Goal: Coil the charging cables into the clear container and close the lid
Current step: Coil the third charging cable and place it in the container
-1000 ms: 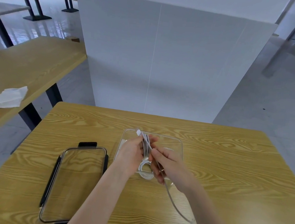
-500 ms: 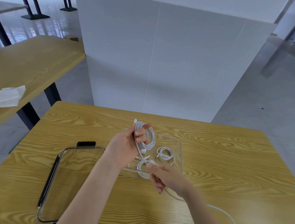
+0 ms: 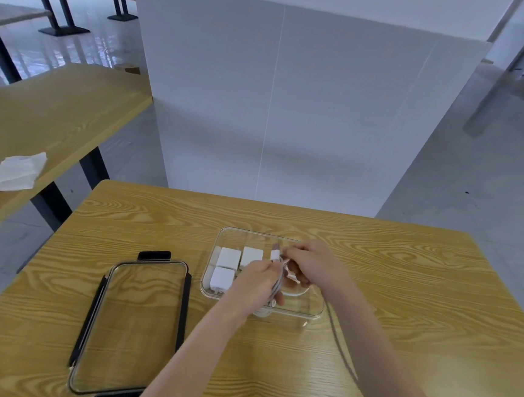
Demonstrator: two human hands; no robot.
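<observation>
A clear container [image 3: 314,313] stands on the wooden table [image 3: 406,274], with three white charger blocks [image 3: 229,257] in its left part. Both hands are over it. My left hand [image 3: 258,282] grips a bundle of white charging cable [image 3: 278,282] that hangs down into the container. My right hand [image 3: 312,263] pinches the same cable near its white plug [image 3: 275,254], which points up between the hands. More white cable lies on the container's floor under the hands, partly hidden. The clear lid [image 3: 135,323] with black clips lies flat to the left of the container.
A white partition [image 3: 278,104] rises right behind the table's far edge. A second wooden table [image 3: 40,115] at the left carries a crumpled white tissue [image 3: 13,170]. Grey floor lies on the right.
Both hands have come together over the container. The loose tail that trailed across the table on the right has been gathered in. White charger blocks now show in the container's left part.
</observation>
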